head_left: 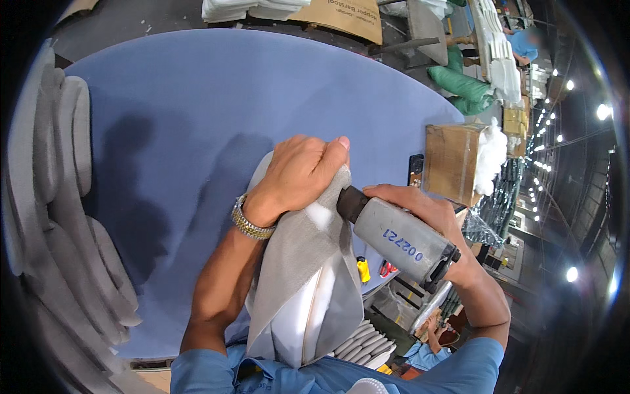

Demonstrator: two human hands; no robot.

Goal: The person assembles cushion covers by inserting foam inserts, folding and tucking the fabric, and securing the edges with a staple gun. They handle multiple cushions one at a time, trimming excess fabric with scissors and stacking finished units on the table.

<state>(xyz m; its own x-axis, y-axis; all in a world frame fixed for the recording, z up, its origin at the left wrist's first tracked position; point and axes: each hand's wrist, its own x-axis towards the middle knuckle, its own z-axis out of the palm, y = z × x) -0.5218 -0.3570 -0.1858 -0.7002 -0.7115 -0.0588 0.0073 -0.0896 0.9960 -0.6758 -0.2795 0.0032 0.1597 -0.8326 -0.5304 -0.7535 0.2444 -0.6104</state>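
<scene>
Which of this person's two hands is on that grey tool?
The right hand: it grips the grey tool. The left hand holds grey fabric and has a metal band at its wrist.

One grey tool (399, 236) and one blue table (328, 85) show.

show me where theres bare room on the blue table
Widest: the blue table beyond the left hand, between the grey fabric pieces and cardboard box. Also: between those pieces and the left forearm. Crowded: lower right, around the right hand, grey tool and yellow handle.
</scene>
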